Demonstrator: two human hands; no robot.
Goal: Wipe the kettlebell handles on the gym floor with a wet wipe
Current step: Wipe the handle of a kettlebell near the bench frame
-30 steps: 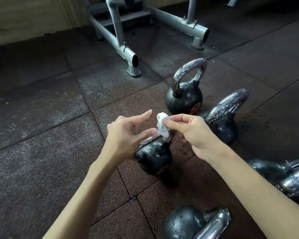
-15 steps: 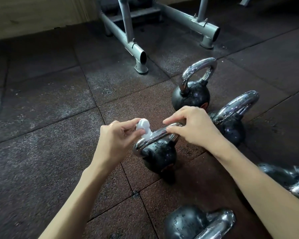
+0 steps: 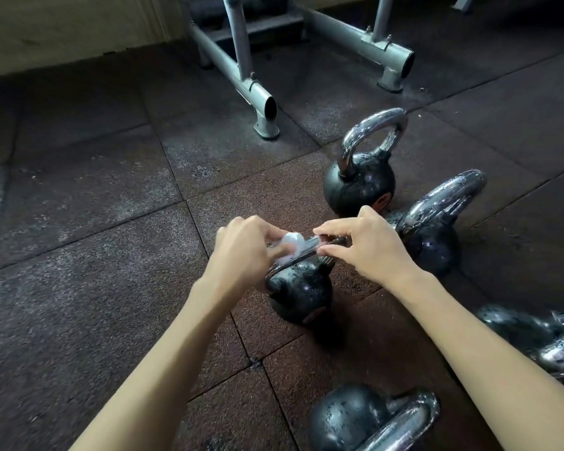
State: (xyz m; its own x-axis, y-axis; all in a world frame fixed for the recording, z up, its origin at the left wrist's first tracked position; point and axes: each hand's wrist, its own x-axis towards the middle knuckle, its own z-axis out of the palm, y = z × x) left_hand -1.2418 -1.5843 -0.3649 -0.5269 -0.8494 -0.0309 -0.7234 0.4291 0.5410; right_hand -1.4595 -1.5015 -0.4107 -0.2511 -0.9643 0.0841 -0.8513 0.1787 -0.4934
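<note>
The wipe point(image 3: 288, 247) has come down onto the handle point(image 3: 311, 251) of the nearest upright kettlebell point(image 3: 302, 291) on the floor point(image 3: 111, 255). The left hand point(image 3: 241, 252) pinches it there, fingers curled round it. The right hand point(image 3: 362, 245) pinches the handle's far end, steadying it, I'd say. A second ago the right hand held the wipe in the air, and half a second ago the left had it beside the handle. Wiping looks only just begun.

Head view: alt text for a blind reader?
The left hand holds a wadded wet wipe against the chrome handle of a black kettlebell, while the right hand pinches that handle's other end. Around it, other kettlebells and a grey machine frame sit on the rubber floor.
</note>
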